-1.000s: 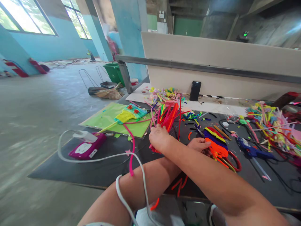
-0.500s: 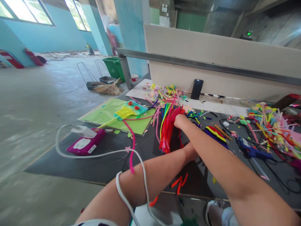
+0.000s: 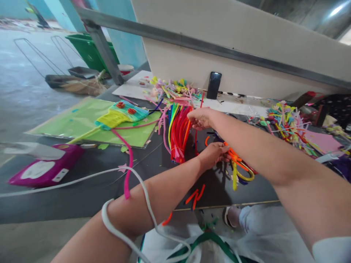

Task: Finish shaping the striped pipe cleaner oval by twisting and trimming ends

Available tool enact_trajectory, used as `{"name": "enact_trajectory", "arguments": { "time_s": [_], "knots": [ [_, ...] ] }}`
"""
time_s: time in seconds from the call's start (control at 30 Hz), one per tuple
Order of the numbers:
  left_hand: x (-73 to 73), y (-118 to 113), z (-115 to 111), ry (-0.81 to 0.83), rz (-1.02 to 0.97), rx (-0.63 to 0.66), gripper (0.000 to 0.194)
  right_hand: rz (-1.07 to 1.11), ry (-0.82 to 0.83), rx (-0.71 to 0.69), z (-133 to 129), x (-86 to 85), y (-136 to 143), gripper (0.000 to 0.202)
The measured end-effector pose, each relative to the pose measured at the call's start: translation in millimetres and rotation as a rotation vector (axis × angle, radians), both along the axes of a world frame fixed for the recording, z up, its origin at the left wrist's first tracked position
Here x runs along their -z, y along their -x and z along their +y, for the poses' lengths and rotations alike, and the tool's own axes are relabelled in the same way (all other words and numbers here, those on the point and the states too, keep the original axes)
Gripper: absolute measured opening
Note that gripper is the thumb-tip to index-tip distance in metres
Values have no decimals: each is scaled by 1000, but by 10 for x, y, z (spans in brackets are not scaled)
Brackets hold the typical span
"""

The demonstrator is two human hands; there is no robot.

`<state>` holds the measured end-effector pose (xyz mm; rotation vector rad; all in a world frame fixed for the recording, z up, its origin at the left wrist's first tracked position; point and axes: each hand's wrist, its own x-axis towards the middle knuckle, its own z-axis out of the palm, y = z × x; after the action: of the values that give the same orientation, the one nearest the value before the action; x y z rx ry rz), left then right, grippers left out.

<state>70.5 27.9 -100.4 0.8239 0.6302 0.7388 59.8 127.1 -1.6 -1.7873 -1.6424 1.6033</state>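
The left hand (image 3: 215,156) pinches orange fuzzy craft stems (image 3: 233,152) between thumb and fingertips, above the near part of the dark table (image 3: 153,166). Beyond it, the right hand (image 3: 200,118) has its fingers curled together at the right edge of an upright-fanned bundle of red, yellow and green fuzzy stems (image 3: 179,131); whether they grip one, I cannot tell.
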Motion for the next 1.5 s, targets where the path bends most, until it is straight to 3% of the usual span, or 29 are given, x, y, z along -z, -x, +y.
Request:
{"name": "enact_trajectory", "arguments": {
  "time_s": [0.2, 0.3, 0.47, 0.63, 0.73, 0.83, 0.97, 1.07, 1.3, 1.37, 1.43, 1.5],
  "knots": [
    [-8, 17, 23, 12, -35, 32, 11, 188, -1, -111, -136, -301, -27, 14],
    [29, 8, 37, 17, -40, 39, 11, 106, -75, -167, -213, -393, -40, 14],
    [55, -8, 47, 11, -31, 36, 11, -51, -206, -105, -231, -597, -132, 21],
    [52, -7, 40, 16, -18, 50, 12, 198, -343, 27, -154, -703, -211, 19],
    [63, -8, 42, 26, -5, 55, 12, 348, -418, -32, -143, -744, -249, 20],
    [56, -7, 39, 30, 6, 51, 13, 297, -427, -109, -146, -817, -284, 17],
    [22, 1, 30, 34, 15, 51, 13, 463, -481, -45, -113, -890, -328, 21],
    [10, 8, 27, 39, 14, 66, 13, 496, -426, -55, -82, -842, -348, 17],
    [-20, 22, 5, 43, 2, 64, 12, 430, -346, 3, -95, -543, -257, 15],
    [-31, 25, -2, 43, -2, 65, 12, 396, -323, -58, -97, -463, -189, 14],
    [-27, 24, 0, 42, -11, 69, 12, 271, -318, -139, -69, -382, -131, 12],
    [-7, 18, 9, 38, -22, 75, 12, 56, -328, -134, -9, -282, -101, 18]
  ]
}}
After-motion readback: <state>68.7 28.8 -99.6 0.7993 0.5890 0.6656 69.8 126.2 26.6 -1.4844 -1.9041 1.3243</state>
